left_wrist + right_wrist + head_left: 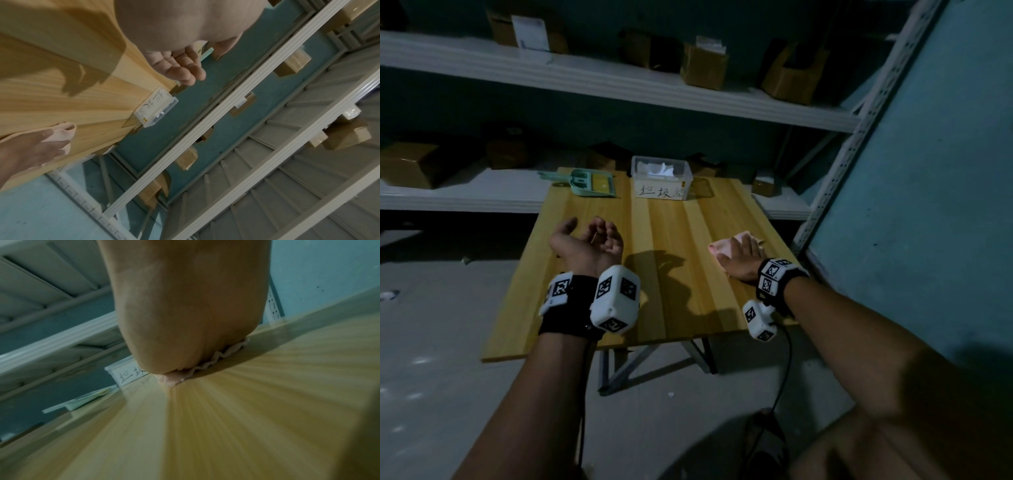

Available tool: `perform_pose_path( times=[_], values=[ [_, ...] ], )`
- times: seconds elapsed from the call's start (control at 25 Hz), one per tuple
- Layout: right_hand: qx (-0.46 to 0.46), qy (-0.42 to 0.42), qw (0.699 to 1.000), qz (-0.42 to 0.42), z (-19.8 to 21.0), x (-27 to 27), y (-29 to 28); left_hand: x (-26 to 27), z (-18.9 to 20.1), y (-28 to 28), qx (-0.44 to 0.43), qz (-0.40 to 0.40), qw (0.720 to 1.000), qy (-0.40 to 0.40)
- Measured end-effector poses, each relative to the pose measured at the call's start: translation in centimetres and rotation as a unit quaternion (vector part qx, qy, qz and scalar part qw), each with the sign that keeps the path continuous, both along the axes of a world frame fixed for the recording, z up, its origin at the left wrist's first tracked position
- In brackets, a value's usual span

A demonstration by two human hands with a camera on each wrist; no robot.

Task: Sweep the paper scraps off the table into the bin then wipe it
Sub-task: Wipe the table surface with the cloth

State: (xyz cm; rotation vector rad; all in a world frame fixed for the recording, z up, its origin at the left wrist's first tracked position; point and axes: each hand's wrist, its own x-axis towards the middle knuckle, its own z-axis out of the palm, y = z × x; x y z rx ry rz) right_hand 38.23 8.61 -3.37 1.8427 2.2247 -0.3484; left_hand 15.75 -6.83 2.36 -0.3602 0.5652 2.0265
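Note:
My right hand lies flat on a pink cloth near the right edge of the wooden table, fingers straight and pressing it down; the cloth shows under those fingers in the left wrist view and its rumpled edge shows in the right wrist view. My left hand hovers palm-up over the table's left part, fingers loosely curled, holding nothing. At the table's far edge stands a clear plastic bin with a handwritten label and white paper scraps inside. A green dustpan lies to its left.
White metal shelves with cardboard boxes run behind the table. A teal wall panel stands close on the right. Grey floor lies to the left and in front, with the table's folding legs below.

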Motion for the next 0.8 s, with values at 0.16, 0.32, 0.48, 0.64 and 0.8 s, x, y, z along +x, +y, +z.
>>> perform_pose_path(
  times=[0.16, 0.32, 0.48, 0.64, 0.8],
  values=[
    [-0.021, -0.005, 1.000, 0.020, 1.0, 1.7, -3.5, 1.4, -0.4, 0.5, -0.004, -0.023, 1.000, 0.018],
    [-0.050, 0.006, 0.998, 0.032, 1.8, 3.4, -6.7, 2.1, -1.2, 0.7, -0.003, -0.043, 0.999, 0.028],
    [-0.059, 0.011, 0.998, 0.037, 1.9, 4.7, -8.9, 2.6, -1.4, 0.6, -0.015, -0.045, 0.998, 0.033],
    [-0.067, 0.000, 0.997, 0.039, 1.8, 6.3, -10.4, 3.5, -1.8, 0.7, -0.026, -0.062, 0.997, 0.043],
    [-0.073, 0.007, 0.996, 0.047, 1.7, 8.0, -11.4, 3.8, -2.3, 0.7, -0.039, -0.073, 0.995, 0.051]
  ],
)
